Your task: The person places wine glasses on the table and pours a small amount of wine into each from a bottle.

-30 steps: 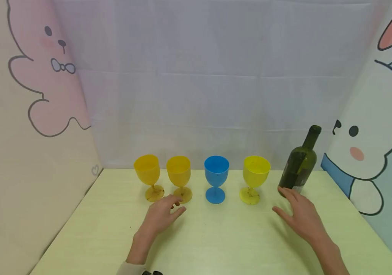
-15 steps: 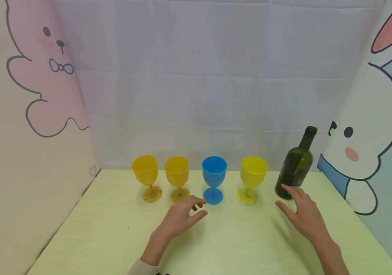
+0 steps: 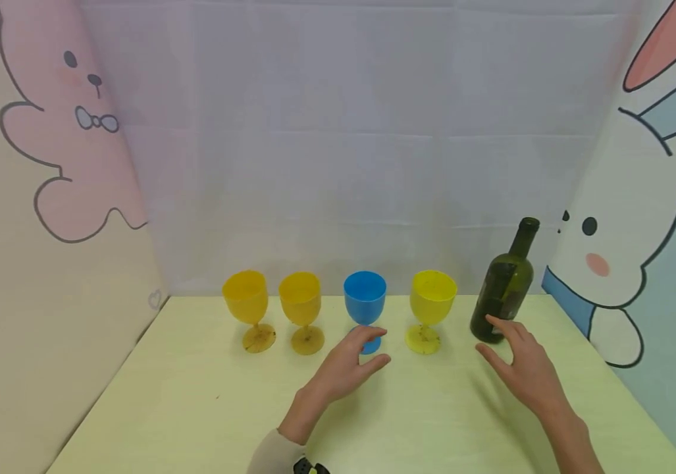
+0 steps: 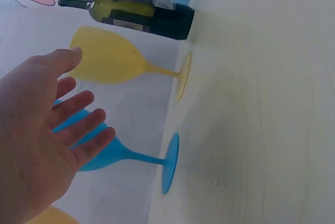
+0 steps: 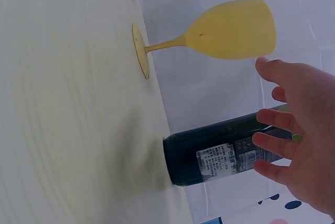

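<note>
Four goblets would be several: at the right of their row stands a yellow goblet [image 3: 433, 297], with a blue goblet [image 3: 364, 297] to its left. My left hand [image 3: 346, 368] hovers in front of the blue one, covering part of its stem and foot; its fingers are loosely bent and hold nothing. A dark green wine bottle [image 3: 502, 289] stands upright at the right end. Just before it, my right hand [image 3: 521, 368] has its thumb and fingers spread, with nothing gripped. In the right wrist view its fingers lie near the bottle's label [image 5: 217, 161]; whether they touch cannot be told.
Two orange-yellow goblets [image 3: 245, 297] [image 3: 300, 299] stand left of the blue one on the pale table [image 3: 195, 408]. A white cloth [image 3: 314, 131] hangs behind the row. Side panels carry a pink bear drawing [image 3: 77, 164] and a white rabbit drawing [image 3: 628, 250].
My left hand has moved right, from before the orange-yellow goblets to before the blue goblet. My right hand has stayed nearly still by the bottle. The head view has shifted slightly.
</note>
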Available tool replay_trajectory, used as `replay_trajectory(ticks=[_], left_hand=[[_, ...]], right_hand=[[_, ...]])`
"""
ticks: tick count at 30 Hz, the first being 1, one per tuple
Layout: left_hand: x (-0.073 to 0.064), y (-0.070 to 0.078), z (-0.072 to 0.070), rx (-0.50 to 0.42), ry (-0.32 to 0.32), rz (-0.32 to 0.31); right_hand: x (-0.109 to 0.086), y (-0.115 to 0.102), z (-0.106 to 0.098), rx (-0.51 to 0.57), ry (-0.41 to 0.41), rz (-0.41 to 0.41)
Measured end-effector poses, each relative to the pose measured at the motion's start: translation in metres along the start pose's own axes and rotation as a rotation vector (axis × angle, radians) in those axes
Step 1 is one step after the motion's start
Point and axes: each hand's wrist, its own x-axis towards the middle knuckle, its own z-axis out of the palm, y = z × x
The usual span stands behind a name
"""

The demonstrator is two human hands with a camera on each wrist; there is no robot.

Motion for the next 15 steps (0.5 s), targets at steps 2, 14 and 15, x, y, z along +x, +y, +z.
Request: replay_trajectory(ticks=[2,14,15], left_hand=[[0.003,0.003,0.004,-0.023,-0.006,-0.017],[0.031,0.023,0.022,-0.104,0.003,-0.073],[0.034,0.024,0.024,-0.106,0.002,-0.080]], right_hand=[[0.000,0.000,-0.001,0.002,0.003,-0.002],[-0.001,0.002,-0.003,-0.004,-0.007,0.014],[-0.001,0.002,-0.003,-0.005,-0.010,0.018]])
